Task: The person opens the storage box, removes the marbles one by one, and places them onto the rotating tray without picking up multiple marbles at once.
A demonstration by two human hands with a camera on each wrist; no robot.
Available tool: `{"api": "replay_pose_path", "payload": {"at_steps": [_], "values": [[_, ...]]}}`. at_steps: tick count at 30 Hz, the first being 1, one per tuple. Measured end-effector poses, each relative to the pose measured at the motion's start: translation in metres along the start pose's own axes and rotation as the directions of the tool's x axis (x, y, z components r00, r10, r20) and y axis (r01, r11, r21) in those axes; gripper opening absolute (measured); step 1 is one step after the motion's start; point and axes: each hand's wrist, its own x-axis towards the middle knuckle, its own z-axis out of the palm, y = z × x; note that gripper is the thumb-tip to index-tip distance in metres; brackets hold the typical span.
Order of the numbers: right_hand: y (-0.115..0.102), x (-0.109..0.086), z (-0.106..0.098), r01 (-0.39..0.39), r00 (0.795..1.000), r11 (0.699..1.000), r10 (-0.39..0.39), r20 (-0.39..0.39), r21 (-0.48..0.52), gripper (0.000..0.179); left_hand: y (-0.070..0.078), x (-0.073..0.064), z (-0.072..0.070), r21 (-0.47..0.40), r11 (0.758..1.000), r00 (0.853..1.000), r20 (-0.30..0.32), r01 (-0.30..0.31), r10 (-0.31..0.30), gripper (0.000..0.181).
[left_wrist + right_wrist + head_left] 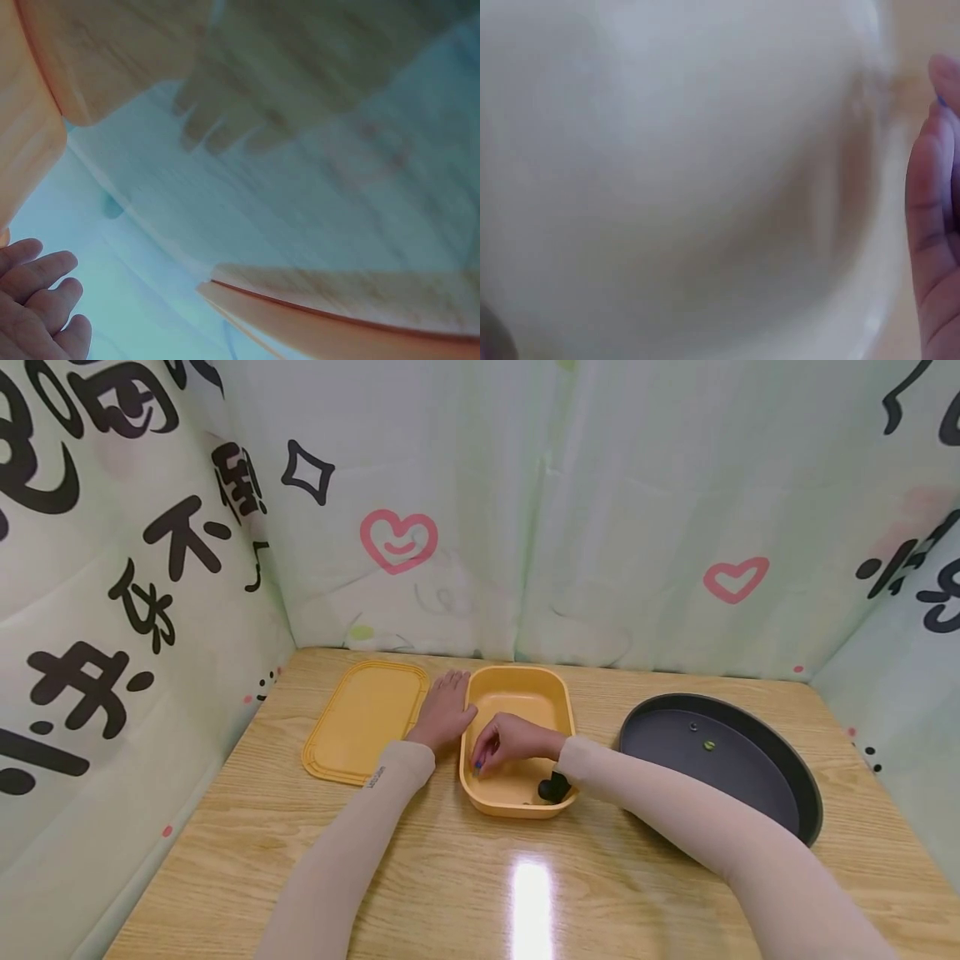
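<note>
Over the yellow rectangular container (517, 687), my right hand (513, 743) pinches a small blue object (477, 767) between thumb and fingertips. The right wrist view shows only a speck of that blue object (941, 100), so its kind is unclear. My left hand (444, 710) lies at the container's left wall, fingers extended forward and thumb by the rim. In the left wrist view the left hand's fingers (45, 289) look relaxed with nothing in them. A black object (555, 787) shows at the container's near right corner, below the right wrist.
Left of the container lies a flat yellow lid (363, 718). A round dark tray (701, 777) stands on the right, holding a small green piece (708, 745) and a small ring-like piece (693, 727). Printed curtains (525, 568) enclose the wooden table (450, 885).
</note>
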Motion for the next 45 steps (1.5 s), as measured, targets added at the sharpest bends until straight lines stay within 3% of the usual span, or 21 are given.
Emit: {"api": "replay_pose_path", "payload": {"at_steps": [19, 31, 36, 45], "values": [[-0.036, -0.053, -0.048, 0.063, 0.995, 0.997, -0.058, -0.081, 0.054, 0.021, 0.000, 0.001, 0.002, 0.011, 1.000, 1.000, 0.005, 0.000, 0.000, 0.059], [-0.030, -0.114, -0.087, -0.040, 0.971, 0.994, 0.062, -0.229, 0.099, 0.023, 0.000, 0.000, 0.000, -0.033, 0.999, 1.000, 0.017, -0.011, 0.011, 0.058], [-0.019, -0.146, -0.097, -0.073, 0.943, 0.989, 0.110, -0.315, 0.127, 0.024, 0.001, 0.000, 0.000, -0.038, 0.999, 1.000, 0.019, -0.006, 0.007, 0.058], [0.011, -0.199, -0.104, -0.285, 0.853, 0.956, 0.285, -0.438, 0.067, 0.032, 0.001, 0.000, 0.000, -0.030, 1.000, 1.000, 0.021, 0.000, 0.001, 0.058]]}}
